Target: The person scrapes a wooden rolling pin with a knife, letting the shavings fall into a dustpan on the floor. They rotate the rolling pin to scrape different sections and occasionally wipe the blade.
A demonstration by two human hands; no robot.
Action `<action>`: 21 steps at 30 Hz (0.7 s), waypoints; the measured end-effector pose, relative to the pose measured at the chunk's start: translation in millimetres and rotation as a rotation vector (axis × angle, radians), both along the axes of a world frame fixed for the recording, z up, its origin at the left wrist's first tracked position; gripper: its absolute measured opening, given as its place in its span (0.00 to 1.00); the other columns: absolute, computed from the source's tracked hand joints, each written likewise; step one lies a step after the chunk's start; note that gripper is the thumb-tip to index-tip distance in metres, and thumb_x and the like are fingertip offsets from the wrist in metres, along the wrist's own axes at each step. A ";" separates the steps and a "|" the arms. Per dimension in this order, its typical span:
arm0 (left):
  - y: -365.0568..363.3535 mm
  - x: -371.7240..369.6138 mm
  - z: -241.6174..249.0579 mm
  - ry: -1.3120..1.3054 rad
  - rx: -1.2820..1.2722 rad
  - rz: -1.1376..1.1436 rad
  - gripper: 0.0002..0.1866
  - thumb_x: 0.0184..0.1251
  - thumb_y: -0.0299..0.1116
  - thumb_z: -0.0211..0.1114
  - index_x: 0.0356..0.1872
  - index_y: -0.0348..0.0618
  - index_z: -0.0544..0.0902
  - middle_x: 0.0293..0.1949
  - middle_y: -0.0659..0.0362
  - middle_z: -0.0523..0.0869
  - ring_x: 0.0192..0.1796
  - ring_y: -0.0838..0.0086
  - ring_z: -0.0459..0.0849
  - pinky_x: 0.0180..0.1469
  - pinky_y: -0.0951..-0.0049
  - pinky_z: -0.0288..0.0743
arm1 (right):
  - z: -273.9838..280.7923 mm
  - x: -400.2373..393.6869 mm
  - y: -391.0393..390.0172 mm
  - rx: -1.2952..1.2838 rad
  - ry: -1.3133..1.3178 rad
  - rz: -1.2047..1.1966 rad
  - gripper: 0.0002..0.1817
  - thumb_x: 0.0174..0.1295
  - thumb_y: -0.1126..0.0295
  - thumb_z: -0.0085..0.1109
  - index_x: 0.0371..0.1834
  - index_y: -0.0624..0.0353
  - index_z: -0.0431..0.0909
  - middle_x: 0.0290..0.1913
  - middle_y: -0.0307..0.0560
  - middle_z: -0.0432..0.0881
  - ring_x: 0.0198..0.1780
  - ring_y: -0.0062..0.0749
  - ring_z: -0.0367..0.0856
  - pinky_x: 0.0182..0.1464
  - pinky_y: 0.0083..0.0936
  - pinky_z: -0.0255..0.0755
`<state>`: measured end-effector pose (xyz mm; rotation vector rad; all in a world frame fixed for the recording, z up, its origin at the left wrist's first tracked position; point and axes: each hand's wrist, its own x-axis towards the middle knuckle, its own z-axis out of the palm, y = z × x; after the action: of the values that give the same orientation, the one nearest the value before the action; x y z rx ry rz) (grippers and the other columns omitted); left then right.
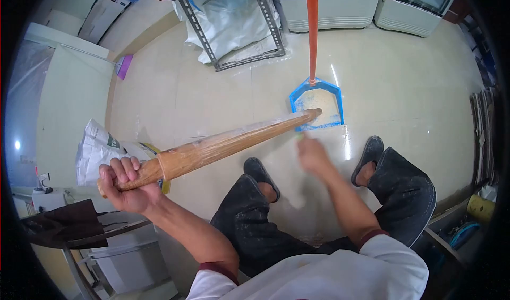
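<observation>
Holding rolling pin (234,147) by one end in left hand (127,187), angled over dustpan (340,106), probably to catch powder (319,99). Can't tell grip of right hand (314,157); blurred.

The floor (159,87) is pale, glossy tile with thin joints, and bright streaks of reflected light run across it. A blue dustpan (341,106) lies toward its middle, the orange handle (313,34) rising toward the far edge. Along that edge stand two white cabinets (332,12), and to their left a slotted metal frame (249,62) with white sheeting (228,29) bunched against it. A white bag (95,154) sits near the left edge. Two dark slippers (261,178), worn on feet, rest nearer than the dustpan, well apart.
</observation>
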<state>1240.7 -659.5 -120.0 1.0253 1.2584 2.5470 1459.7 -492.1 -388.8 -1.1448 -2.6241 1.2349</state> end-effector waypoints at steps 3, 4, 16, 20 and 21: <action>6.2 9.6 3.2 -0.025 0.004 0.101 0.12 0.67 0.33 0.50 0.22 0.46 0.68 0.16 0.65 0.64 0.20 0.79 0.65 0.30 0.74 0.66 | 156.7 -34.8 -61.0 -0.137 0.199 0.303 0.10 0.57 0.69 0.45 0.33 0.67 0.70 0.25 0.65 0.77 0.31 0.59 0.78 0.36 0.50 0.70; 7.8 12.5 4.2 -0.034 -0.003 0.141 0.13 0.67 0.33 0.50 0.20 0.47 0.67 0.16 0.65 0.65 0.19 0.79 0.65 0.30 0.74 0.66 | 179.3 -41.8 -74.3 -0.223 0.295 0.251 0.09 0.58 0.70 0.45 0.35 0.66 0.67 0.23 0.64 0.76 0.30 0.61 0.77 0.34 0.53 0.68; 2.9 13.1 -0.5 -0.053 0.012 0.167 0.10 0.67 0.35 0.51 0.24 0.47 0.71 0.16 0.65 0.67 0.18 0.80 0.67 0.27 0.76 0.68 | 84.4 -11.2 -23.4 -0.077 0.184 -0.010 0.13 0.60 0.66 0.44 0.36 0.66 0.72 0.27 0.64 0.78 0.32 0.56 0.79 0.36 0.48 0.71; 9.8 21.2 5.3 -0.038 0.007 0.202 0.11 0.67 0.35 0.51 0.23 0.48 0.70 0.16 0.65 0.68 0.18 0.80 0.68 0.27 0.77 0.68 | 186.0 -42.9 -81.7 -0.162 0.361 0.253 0.10 0.58 0.71 0.44 0.39 0.67 0.68 0.22 0.65 0.75 0.29 0.60 0.77 0.32 0.50 0.69; 10.5 21.1 4.6 -0.045 0.004 0.208 0.11 0.67 0.35 0.51 0.23 0.48 0.70 0.16 0.66 0.68 0.18 0.80 0.68 0.26 0.77 0.68 | 181.4 -48.0 -86.7 -0.183 0.392 0.234 0.11 0.57 0.71 0.44 0.40 0.67 0.67 0.22 0.66 0.75 0.29 0.59 0.77 0.32 0.50 0.69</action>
<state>1261.9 -649.0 -115.3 0.8735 1.4169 2.7081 1411.7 -578.8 -207.3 -0.5417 -2.4322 1.5798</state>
